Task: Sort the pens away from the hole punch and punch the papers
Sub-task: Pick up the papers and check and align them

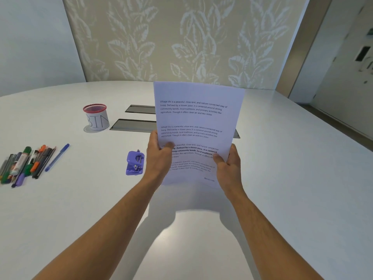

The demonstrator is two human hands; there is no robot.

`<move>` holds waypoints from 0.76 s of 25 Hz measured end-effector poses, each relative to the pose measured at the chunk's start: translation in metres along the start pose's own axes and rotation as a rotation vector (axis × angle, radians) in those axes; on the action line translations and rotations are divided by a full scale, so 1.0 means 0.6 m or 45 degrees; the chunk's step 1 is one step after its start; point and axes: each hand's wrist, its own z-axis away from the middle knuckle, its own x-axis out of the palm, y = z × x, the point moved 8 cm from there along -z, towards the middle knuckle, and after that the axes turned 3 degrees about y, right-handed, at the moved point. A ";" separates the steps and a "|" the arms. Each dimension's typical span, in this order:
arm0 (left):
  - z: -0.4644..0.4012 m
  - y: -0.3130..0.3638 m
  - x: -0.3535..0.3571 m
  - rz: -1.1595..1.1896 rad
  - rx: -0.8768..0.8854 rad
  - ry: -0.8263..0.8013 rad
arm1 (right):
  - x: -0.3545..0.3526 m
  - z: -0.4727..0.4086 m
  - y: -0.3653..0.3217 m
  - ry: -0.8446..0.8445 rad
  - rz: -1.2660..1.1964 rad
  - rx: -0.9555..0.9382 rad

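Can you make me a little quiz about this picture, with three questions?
1. True or false: the purple hole punch is lying on the table.
2. What holds the papers? A) left hand only B) both hands, left and right hand C) nobody
3. What word is written on the red-rimmed cup?

Key: 1 true. 2 B. 3 BIN.
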 end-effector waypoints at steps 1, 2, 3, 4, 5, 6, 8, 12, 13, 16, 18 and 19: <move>-0.002 0.002 -0.001 -0.010 0.006 0.003 | 0.000 -0.003 -0.001 0.003 0.007 0.000; -0.005 0.006 -0.003 -0.021 0.017 0.009 | 0.000 -0.007 -0.006 0.011 0.008 -0.003; -0.008 0.009 -0.005 -0.023 0.025 0.016 | 0.001 -0.011 -0.008 0.022 0.003 -0.008; -0.010 0.009 -0.006 -0.022 0.027 0.020 | 0.001 -0.011 -0.009 0.028 -0.004 -0.015; -0.009 0.005 -0.007 -0.025 0.022 0.016 | 0.003 -0.008 -0.005 0.025 -0.006 -0.011; -0.006 -0.003 -0.007 -0.037 0.008 0.011 | 0.006 -0.001 0.003 0.015 -0.003 0.012; 0.001 -0.022 -0.008 -0.052 -0.019 -0.001 | 0.010 0.015 0.021 -0.005 0.003 0.056; -0.008 -0.019 -0.009 -0.068 0.005 -0.003 | 0.007 0.008 0.024 0.024 -0.003 0.058; -0.010 -0.015 -0.008 -0.062 0.022 -0.010 | 0.007 0.006 0.026 0.033 -0.010 0.062; -0.001 -0.030 -0.005 -0.058 -0.004 -0.037 | 0.010 0.015 0.047 0.027 0.006 0.099; 0.004 -0.042 -0.004 -0.057 -0.007 -0.055 | 0.012 0.021 0.058 0.025 0.014 0.116; 0.004 -0.043 -0.002 -0.056 0.001 -0.064 | 0.011 0.020 0.059 0.029 0.020 0.119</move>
